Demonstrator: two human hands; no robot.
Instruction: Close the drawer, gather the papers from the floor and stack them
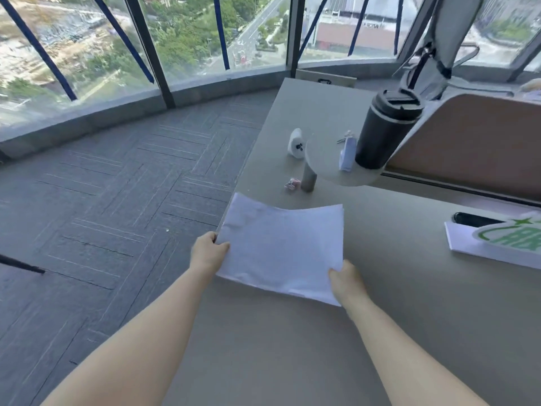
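Observation:
A stack of white papers (282, 247) is held over the left edge of the grey desk (395, 303), its far edge curling upward. My left hand (208, 252) grips the stack's near-left corner, thumb on top. My right hand (345, 281) pinches the near-right corner. No drawer shows in this view. The visible carpet holds no sheets.
On the desk beyond the papers stand a black tumbler (385, 127) on a raised round shelf (330, 159), a white mouse (296, 143), a small grey cylinder (308, 178) and a wrapped candy (292, 184). A green-printed booklet (497, 244) lies right. Grey carpet (102, 215) and curved windows are left.

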